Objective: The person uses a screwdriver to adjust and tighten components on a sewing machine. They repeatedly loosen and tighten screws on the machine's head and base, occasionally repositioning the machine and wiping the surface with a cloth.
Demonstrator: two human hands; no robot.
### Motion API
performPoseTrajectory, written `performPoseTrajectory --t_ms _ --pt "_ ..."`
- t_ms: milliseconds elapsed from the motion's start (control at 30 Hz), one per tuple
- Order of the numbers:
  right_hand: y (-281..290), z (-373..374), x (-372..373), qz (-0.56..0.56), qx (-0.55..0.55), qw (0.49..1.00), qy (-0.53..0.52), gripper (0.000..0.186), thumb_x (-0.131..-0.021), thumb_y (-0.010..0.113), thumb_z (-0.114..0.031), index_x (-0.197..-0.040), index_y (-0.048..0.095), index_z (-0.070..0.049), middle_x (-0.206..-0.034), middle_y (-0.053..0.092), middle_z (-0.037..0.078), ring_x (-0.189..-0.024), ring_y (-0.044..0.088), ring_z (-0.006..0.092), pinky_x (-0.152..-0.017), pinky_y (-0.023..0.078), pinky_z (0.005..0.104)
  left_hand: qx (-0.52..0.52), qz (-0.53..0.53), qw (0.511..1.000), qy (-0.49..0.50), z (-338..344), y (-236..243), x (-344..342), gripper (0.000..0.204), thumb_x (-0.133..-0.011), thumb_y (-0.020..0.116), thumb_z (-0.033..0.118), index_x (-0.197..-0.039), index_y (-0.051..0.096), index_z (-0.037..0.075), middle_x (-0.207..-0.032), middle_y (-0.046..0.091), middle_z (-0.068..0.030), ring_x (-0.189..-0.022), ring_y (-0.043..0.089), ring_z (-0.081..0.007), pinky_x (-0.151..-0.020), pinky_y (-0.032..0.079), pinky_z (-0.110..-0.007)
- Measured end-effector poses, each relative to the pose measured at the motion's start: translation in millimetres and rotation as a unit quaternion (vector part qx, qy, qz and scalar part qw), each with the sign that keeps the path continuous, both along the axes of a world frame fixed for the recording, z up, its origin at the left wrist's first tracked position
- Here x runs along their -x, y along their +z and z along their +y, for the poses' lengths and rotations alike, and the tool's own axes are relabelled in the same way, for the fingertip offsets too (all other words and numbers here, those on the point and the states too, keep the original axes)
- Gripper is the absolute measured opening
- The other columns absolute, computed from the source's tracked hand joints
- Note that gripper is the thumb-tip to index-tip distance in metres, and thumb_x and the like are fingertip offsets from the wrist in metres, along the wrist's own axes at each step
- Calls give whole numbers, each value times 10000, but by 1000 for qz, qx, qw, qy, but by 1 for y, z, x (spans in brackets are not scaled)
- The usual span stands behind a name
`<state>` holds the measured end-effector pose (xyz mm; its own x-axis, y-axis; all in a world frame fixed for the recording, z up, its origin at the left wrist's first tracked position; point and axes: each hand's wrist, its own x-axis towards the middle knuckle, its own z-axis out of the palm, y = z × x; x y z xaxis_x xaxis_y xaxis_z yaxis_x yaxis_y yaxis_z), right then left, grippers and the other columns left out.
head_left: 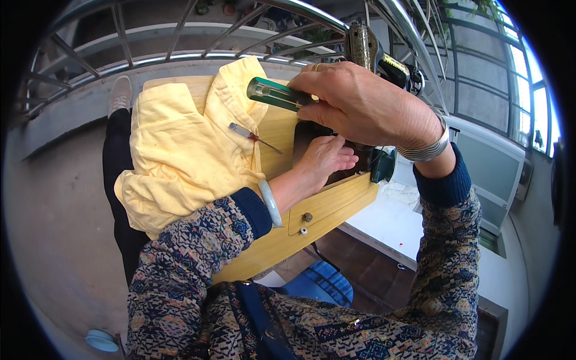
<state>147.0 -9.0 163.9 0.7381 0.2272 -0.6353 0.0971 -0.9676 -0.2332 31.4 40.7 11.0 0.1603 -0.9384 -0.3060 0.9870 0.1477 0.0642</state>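
My right hand (366, 105) is closed around a green see-through handle (273, 94) with a metal rod inside, like a screwdriver's; its other end is hidden by the hand. Just below, my left hand (321, 162) reaches over a dark opening in the wooden tabletop, fingers stretched out and apart. On the tabletop's left lies a crumpled yellow cloth (174, 156). A small screwdriver (243, 131) with a clear handle and thin shaft rests on it, the tip past its edge. Behind my right hand stands a black sewing machine with gold decoration (363, 51), partly hidden.
Two small round metal parts, a darker one (307, 216) and a shinier one (303, 231), sit on the wooden tabletop (264, 249). A dark green piece (383, 165) is at its right end. Beyond run metal railings (180, 36). A white table (384, 231) and blue stool (318, 285) are nearby.
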Motion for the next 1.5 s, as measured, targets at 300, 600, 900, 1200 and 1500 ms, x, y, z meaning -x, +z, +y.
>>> performPoseTrajectory --t_ms 300,600,900,1200,1500 --pt "-1 -3 5 -84 -37 996 22 201 -871 682 -144 -970 647 27 -810 661 206 -811 670 391 -730 539 442 162 22 986 6 -18 -14 7 536 -1019 534 467 -1185 550 -42 -1051 650 -165 -957 688 -250 -853 586 -353" --pt "5 -1 6 -90 -60 994 13 204 -853 682 -102 -998 627 31 -895 663 205 -866 660 392 -740 535 451 196 55 978 -35 -15 -17 1 558 -991 570 490 -1199 538 -26 -1060 654 -168 -960 693 -257 -870 591 -352" --pt "34 1 0 -82 -18 995 46 407 -899 689 -110 -1264 573 29 -984 656 176 -842 693 286 -705 553 391 204 80 975 -33 -19 -25 7 474 -1025 524 443 -1209 496 7 -1064 655 -213 -969 695 -285 -879 590 -396" --pt "77 -15 13 -154 -89 981 -80 428 -953 615 -50 -1369 532 9 -1241 649 206 -1108 675 273 -949 571 397 225 86 969 -56 -25 -34 9 375 -1047 508 358 -1180 507 7 -1092 662 -229 -1007 686 -303 -936 563 -413" --pt "68 -9 27 -146 1 979 -143 347 -908 693 -50 -1238 608 13 -1156 688 155 -1035 696 207 -912 580 343 228 69 970 -50 -23 -32 7 385 -1051 498 366 -1179 494 3 -1084 655 -227 -993 684 -285 -924 569 -402"
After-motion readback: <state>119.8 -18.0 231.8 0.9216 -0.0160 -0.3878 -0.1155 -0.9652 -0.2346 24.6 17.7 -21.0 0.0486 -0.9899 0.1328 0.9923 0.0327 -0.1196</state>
